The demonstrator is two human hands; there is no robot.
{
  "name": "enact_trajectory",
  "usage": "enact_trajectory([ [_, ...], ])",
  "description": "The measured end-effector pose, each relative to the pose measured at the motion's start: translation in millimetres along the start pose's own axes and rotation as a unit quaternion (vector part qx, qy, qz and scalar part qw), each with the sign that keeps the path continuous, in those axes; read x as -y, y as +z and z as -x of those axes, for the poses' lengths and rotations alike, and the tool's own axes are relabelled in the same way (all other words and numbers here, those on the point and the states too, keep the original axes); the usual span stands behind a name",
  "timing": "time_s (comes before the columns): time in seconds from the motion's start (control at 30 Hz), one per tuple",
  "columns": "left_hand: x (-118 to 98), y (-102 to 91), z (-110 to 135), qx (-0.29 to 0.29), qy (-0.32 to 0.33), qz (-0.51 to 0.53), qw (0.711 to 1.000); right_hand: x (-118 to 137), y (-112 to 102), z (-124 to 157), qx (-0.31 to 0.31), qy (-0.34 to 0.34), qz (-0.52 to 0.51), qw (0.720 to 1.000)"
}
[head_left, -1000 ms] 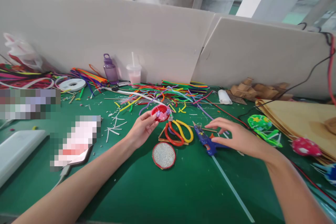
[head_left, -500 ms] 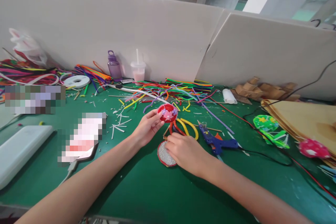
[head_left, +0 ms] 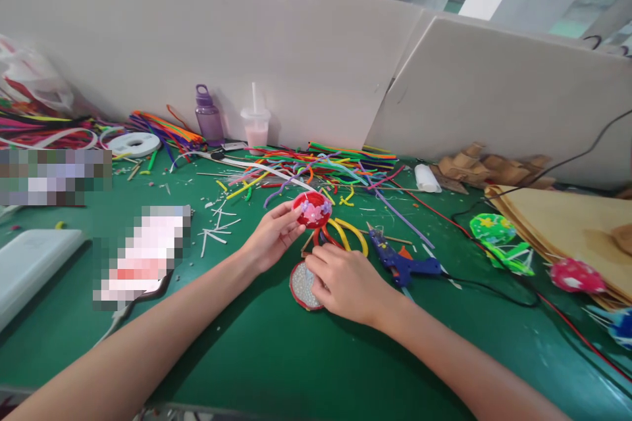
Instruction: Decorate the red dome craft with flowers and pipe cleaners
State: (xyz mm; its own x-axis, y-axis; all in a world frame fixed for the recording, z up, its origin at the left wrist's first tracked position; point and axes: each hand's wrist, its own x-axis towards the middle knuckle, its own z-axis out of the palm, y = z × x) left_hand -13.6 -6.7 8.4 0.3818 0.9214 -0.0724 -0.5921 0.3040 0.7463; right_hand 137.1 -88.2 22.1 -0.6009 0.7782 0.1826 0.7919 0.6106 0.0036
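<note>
Table [head_left: 365,368]: red disc [head_left: 312,212] seemingly between fingers [head_left: 282,212]

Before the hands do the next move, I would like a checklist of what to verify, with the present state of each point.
1. Red piece held by the left hand: ok, gripped at its edge.
2. Dish resting on the table: ok.
3. Right hand at the beads: ok, its fingers are over the dish.
4. A bead between those fingers: cannot tell, the hand hides it.
5. Scissors clear of the right hand: not ok, their handles are partly hidden just behind it.
6. Glue gun hot: cannot tell, it lies on the table.
</note>
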Motion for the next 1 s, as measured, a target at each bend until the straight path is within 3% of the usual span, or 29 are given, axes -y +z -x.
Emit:
enact_trajectory([
  [0.1,0.7,-0.8,-1.1,0.003,-0.002,-0.008,1.0,-3.2,-3.4,3.6,-0.03,-0.001,-0.029,0.999],
  [0.27,3.0,-2.9,-2.6,0.011,-0.012,-0.022,1.0,-23.5,-15.5,10.1,-0.161,0.05,-0.087,0.982],
  [0.47,4.1,1.5,0.8,0.042,-0.016,-0.055,0.997,-47.4,-22.8,14.5,-0.254,0.106,-0.079,0.958],
  [1.0,8.8,4.3,2.8,0.065,0.0,-0.09,0.994,-43.9,-14.7,13.3,-0.267,0.087,-0.013,0.96],
])
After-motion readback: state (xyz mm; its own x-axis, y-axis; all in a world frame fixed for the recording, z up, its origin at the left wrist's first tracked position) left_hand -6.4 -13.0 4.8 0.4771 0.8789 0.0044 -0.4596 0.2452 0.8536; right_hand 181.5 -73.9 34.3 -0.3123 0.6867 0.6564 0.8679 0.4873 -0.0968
